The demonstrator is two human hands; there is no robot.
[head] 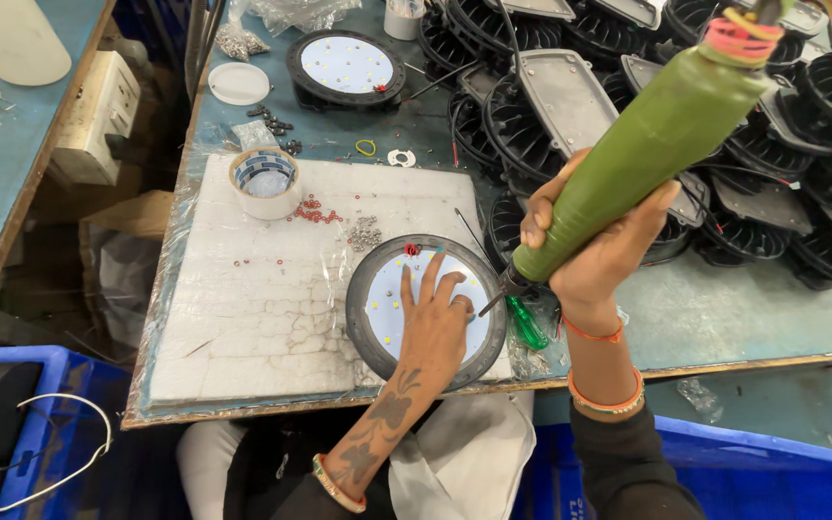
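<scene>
A round lamp with a dark rim and a white LED board lies on a white foam pad at the bench's near edge. My left hand rests flat on the LED board, fingers spread. My right hand grips a green electric screwdriver, tilted, with its bit down at the lamp's right rim. Small screws and red washers lie scattered on the pad just above the lamp.
A tape roll stands on the pad's far left. Another round lamp and a white lid sit farther back. Several black finned housings crowd the right. A green-handled screwdriver lies beside the lamp. Blue crates flank the bench.
</scene>
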